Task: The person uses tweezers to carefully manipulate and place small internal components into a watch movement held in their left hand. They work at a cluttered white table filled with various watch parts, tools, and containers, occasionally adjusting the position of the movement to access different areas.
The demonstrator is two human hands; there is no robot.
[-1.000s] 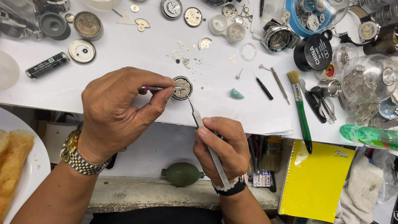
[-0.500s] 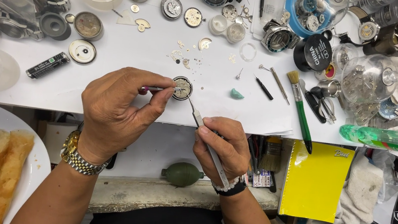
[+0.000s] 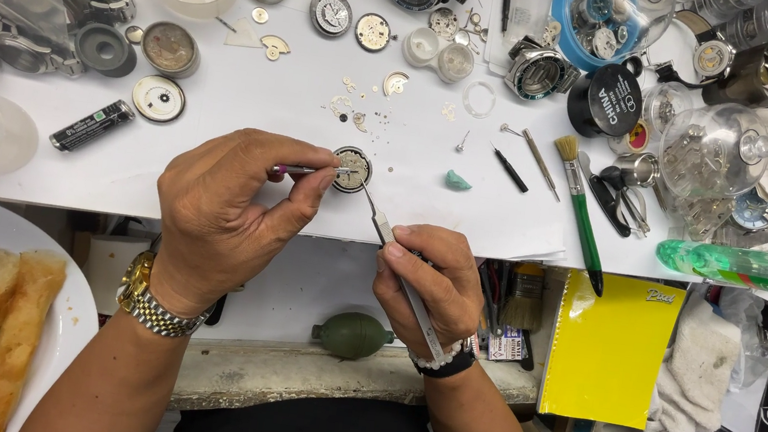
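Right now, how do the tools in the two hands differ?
The left hand pinches a thin tool with a purple grip, lying near level; the right hand holds steel tweezers, longer and slanted steeply up-left. The thin tool enters the movement from the left, the tweezers from below. Both tips meet at the movement on the white bench.

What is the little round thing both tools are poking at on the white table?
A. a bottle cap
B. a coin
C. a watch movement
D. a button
C: the small round piece shows tiny metal watch parts inside, with the left hand and right hand each aiming a thin tool at it.
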